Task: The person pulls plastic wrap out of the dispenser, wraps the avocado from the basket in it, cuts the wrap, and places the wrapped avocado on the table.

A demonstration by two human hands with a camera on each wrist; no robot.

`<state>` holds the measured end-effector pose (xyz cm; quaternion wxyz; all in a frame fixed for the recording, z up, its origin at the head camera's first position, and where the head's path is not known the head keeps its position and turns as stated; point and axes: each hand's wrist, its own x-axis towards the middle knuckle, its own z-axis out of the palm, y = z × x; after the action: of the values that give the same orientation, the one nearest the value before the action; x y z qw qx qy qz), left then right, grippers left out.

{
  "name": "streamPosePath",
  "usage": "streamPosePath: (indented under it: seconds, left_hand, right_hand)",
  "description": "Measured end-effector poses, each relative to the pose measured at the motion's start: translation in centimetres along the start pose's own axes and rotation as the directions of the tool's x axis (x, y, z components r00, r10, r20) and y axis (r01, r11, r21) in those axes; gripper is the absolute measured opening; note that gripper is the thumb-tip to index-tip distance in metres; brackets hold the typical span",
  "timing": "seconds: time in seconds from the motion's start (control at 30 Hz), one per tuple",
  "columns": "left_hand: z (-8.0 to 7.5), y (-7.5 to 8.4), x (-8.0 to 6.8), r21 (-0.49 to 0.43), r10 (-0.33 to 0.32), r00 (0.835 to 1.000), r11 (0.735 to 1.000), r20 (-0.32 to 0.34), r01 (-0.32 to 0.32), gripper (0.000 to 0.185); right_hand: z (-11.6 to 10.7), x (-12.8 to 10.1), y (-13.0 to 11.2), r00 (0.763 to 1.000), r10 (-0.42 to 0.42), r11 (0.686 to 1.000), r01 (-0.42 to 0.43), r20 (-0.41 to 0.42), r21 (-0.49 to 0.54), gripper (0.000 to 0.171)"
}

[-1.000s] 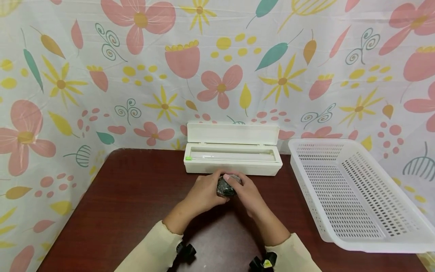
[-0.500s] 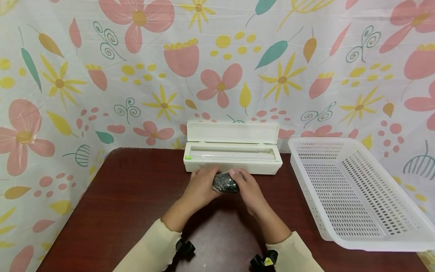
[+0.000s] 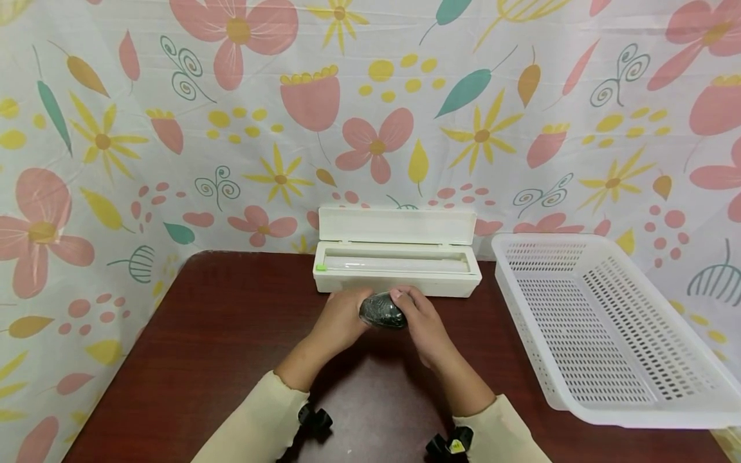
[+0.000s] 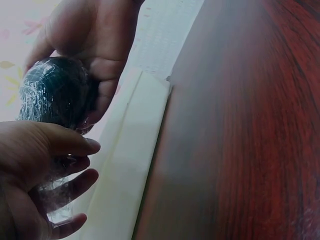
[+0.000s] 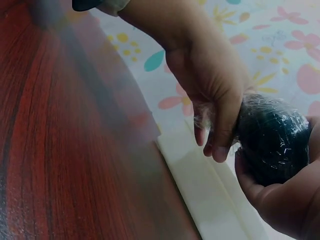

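**Dark ball held at the table's back edge**

We cup the film-wrapped dark ball (image 3: pixel 382 311) between both hands: left hand (image 3: pixel 340 319) and right hand (image 3: pixel 424 321) curl fingers round it, just before the white film dispenser (image 3: pixel 397 265).

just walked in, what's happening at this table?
A person holds a dark round object covered in clear film between both hands, left hand and right hand, just above the dark wood table. Right behind it sits an open white film dispenser box. A white perforated basket sits to the right, with nothing visible in it.
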<state>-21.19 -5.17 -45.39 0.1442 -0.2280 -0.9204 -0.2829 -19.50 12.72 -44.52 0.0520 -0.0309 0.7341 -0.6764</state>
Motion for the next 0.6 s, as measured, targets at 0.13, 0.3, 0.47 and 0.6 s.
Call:
streamPosePath:
  seconds: [0.13,0.3,0.47,0.6]
  left_hand:
    - [0.3,-0.2,0.0,-0.012,0.0,1.0,1.0,-0.017,0.0,0.025]
    - [-0.1,0.0,-0.1,-0.061,-0.047,0.998,0.997,0.046,0.05,0.04]
    - [-1.7,0.6,-0.1,-0.185,-0.058,0.996,0.98,0.063,0.069,0.068]
    - [-2.4,1.3,0.0,-0.353,-0.146,0.989,0.927,-0.026,0.128,0.056]
  right_hand:
    - [0.0,0.0,0.1,1.0,0.0,1.0,0.0,0.007,-0.001,0.035]
    - [0.0,0.1,0.3,1.0,0.015,0.999,-0.015,-0.004,0.046,0.036]
    - [-0.4,0.4,0.3,0.997,0.032,0.994,-0.024,-0.069,0.11,0.039]
    - [-0.7,0.6,0.3,0.994,0.021,0.998,-0.015,-0.104,0.066,0.041]
